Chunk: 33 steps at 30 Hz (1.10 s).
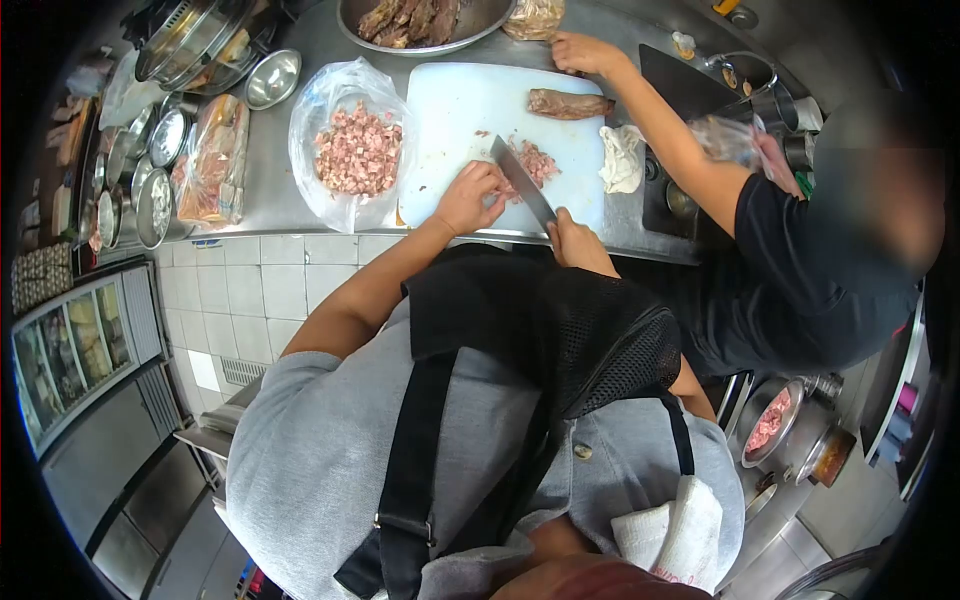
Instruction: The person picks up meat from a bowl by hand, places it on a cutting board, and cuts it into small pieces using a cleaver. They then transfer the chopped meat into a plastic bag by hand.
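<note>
My right hand (578,244) is wrapped round the handle of a wide-bladed kitchen knife (522,182), whose blade slants up and left over the white cutting board (450,105). Just left of the blade, my left hand (472,198) has its fingers curled down on a bit of pink meat, mostly hidden under them. Small diced meat (538,163) lies on the board right of the blade. Farther back on the board rests a long brown piece of meat (570,104). A clear plastic bag (310,130) full of diced meat (358,150) stands left of the board.
A co-worker's arm (665,125) reaches across on the right, its hand (585,53) near a wrapped bundle (535,20). A metal bowl (440,48) of dark meat is at the back. A white cloth (621,160) touches the board's right edge, beside the sink (680,85).
</note>
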Each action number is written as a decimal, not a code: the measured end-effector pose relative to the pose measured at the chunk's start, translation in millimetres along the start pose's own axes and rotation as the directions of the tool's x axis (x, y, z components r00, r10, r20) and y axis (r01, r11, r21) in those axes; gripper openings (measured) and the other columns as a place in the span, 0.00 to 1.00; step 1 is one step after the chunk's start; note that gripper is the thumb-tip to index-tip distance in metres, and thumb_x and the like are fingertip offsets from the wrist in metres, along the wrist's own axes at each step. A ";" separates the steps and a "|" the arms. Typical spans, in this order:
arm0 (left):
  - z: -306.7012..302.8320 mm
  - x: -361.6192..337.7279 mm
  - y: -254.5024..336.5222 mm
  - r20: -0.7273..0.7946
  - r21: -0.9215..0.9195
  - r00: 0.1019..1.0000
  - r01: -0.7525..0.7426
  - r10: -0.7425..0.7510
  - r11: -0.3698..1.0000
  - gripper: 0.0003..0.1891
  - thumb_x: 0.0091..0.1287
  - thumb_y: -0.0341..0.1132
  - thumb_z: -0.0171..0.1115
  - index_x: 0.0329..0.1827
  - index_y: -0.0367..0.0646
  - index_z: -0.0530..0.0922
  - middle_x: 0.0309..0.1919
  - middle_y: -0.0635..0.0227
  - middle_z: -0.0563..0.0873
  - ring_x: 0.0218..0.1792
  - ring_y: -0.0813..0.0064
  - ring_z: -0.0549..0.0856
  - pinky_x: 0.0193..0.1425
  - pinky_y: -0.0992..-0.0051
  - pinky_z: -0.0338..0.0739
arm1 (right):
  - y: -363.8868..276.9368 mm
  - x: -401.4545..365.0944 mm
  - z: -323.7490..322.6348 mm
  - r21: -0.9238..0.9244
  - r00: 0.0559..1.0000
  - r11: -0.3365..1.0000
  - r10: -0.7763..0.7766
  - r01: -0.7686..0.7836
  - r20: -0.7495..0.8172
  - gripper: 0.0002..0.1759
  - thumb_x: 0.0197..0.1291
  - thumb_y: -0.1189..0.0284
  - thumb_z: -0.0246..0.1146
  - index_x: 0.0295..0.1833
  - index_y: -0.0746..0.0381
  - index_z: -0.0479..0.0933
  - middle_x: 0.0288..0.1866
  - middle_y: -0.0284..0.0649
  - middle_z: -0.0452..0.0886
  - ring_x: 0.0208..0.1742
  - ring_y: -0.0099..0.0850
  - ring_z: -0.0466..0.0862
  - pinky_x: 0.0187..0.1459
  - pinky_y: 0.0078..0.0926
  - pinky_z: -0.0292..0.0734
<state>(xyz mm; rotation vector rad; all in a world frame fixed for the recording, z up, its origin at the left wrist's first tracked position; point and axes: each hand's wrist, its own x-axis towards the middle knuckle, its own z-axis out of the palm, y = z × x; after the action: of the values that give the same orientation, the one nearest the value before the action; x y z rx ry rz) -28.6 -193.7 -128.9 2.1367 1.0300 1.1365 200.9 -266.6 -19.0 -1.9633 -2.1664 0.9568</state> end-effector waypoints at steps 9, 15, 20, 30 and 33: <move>1.6 -1.8 -6.1 0.023 -0.019 1.000 -0.017 0.017 1.000 0.06 0.59 0.25 0.71 0.37 0.43 0.83 0.42 0.63 0.83 0.50 0.57 0.82 0.58 0.62 0.81 | 7.8 26.6 34.5 0.019 0.996 0.999 -0.046 0.048 -0.074 0.13 0.82 0.65 0.55 0.52 0.67 0.70 0.35 0.67 0.86 0.40 0.69 0.87 0.44 0.66 0.80; -1.9 -5.4 -10.9 0.037 0.010 0.998 -0.054 0.053 0.998 0.06 0.59 0.26 0.71 0.37 0.43 0.83 0.42 0.62 0.84 0.49 0.57 0.83 0.57 0.62 0.80 | 5.6 0.8 18.6 -0.011 1.000 1.000 -0.015 0.015 0.021 0.13 0.81 0.66 0.55 0.53 0.67 0.70 0.35 0.68 0.86 0.41 0.69 0.87 0.43 0.66 0.80; -2.6 -5.9 -14.3 0.055 0.024 0.998 -0.022 0.021 0.999 0.06 0.59 0.26 0.71 0.37 0.43 0.83 0.43 0.62 0.84 0.50 0.57 0.83 0.58 0.61 0.80 | 0.3 28.1 50.6 0.045 0.995 0.998 -0.033 0.037 -0.091 0.13 0.80 0.68 0.56 0.54 0.68 0.70 0.36 0.68 0.87 0.41 0.69 0.87 0.44 0.66 0.80; -6.8 -12.0 -15.7 0.083 0.016 0.995 -0.062 0.060 0.998 0.06 0.59 0.25 0.71 0.37 0.43 0.84 0.43 0.63 0.85 0.49 0.58 0.86 0.57 0.62 0.82 | 10.3 13.8 59.2 0.024 0.992 0.997 -0.064 0.068 -0.111 0.13 0.81 0.67 0.56 0.54 0.69 0.71 0.33 0.65 0.86 0.39 0.68 0.87 0.43 0.65 0.80; -10.9 -12.3 -10.3 0.068 0.022 0.996 -0.057 0.055 0.998 0.06 0.59 0.25 0.71 0.37 0.42 0.84 0.43 0.63 0.86 0.48 0.58 0.86 0.57 0.62 0.83 | 2.3 27.0 48.3 0.002 0.991 0.997 -0.076 0.077 -0.111 0.14 0.81 0.66 0.56 0.53 0.68 0.71 0.33 0.64 0.86 0.38 0.68 0.87 0.42 0.65 0.81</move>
<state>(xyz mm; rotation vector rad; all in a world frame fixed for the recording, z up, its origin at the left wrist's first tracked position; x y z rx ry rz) -46.3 -196.8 -136.3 2.2200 0.9642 1.0755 176.5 -260.9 -68.4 -1.8681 -2.1579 0.8213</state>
